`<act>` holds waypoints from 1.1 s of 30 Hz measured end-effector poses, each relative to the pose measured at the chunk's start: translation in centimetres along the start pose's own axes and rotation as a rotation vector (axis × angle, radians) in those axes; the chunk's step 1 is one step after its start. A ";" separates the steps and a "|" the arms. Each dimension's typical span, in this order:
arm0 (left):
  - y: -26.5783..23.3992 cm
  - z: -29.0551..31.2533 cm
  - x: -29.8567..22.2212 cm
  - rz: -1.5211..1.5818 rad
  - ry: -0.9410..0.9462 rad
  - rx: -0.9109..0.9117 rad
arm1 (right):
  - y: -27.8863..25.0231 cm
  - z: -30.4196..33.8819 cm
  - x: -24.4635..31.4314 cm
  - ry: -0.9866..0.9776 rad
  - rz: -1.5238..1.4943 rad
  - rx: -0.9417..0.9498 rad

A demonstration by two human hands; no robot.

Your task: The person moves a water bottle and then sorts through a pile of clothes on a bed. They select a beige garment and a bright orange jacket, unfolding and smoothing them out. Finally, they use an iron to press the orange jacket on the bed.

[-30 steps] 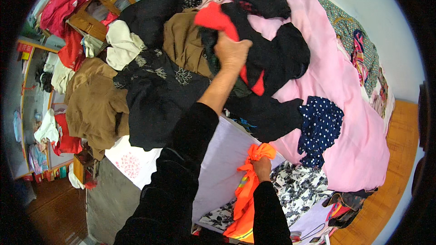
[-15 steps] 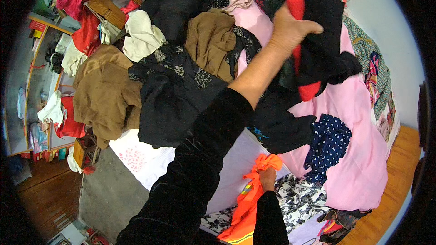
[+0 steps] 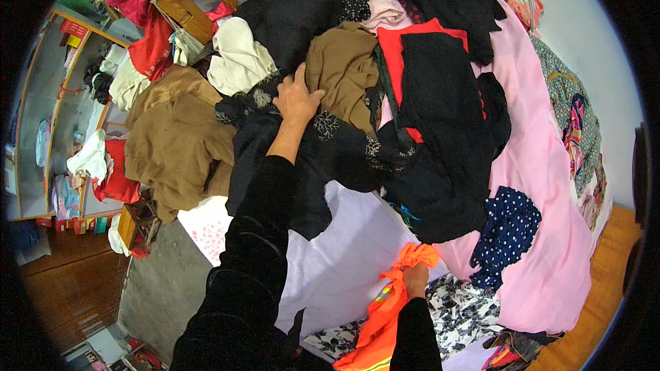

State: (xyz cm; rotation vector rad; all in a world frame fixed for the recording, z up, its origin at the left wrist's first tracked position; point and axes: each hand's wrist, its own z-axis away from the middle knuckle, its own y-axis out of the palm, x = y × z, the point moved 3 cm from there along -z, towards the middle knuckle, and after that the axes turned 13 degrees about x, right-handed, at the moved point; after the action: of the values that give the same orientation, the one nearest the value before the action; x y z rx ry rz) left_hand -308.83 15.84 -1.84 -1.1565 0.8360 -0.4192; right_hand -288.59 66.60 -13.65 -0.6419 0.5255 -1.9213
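Observation:
My left hand (image 3: 295, 99) rests on a black garment with a white branch pattern (image 3: 275, 158), its fingers spread and thumb out to the right. Low in the head view, my right hand (image 3: 416, 280) is closed around a bunched orange garment with reflective strips (image 3: 378, 330). Right of my left hand lies a brown garment (image 3: 340, 62). Further right, a black garment with red edges (image 3: 440, 96) is spread over the heap. A larger brown garment (image 3: 179, 137) and a cream cloth (image 3: 237, 58) lie at its left.
Pink cloth (image 3: 543, 247) covers the right side, with a navy polka-dot garment (image 3: 505, 227) on it. Lavender cloth (image 3: 337, 261) lies before me. At the left are a wooden chair (image 3: 189, 17) and shelves (image 3: 62, 117). A wooden edge (image 3: 615, 240) runs at right.
My left hand has moved left, off the black and red garment, onto the black patterned one. The black and red garment now lies flatter. My right hand keeps its hold on the orange garment.

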 end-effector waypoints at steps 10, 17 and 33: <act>0.2 -0.1 -2.0 0.138 0.153 -0.151 | -0.7 0.5 1.1 0.001 -0.020 0.013; 0.4 17.2 -14.8 0.456 1.322 0.238 | -0.7 0.6 0.9 -0.044 -0.029 -0.039; -1.7 14.0 -7.4 -0.052 0.729 0.184 | 0.3 -0.6 -0.4 0.032 0.007 0.067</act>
State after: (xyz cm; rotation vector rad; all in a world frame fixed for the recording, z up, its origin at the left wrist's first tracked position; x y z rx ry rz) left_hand -302.68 29.12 4.58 -0.8494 1.3621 -0.9719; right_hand -288.65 66.87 -14.39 -0.5663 0.4803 -1.9373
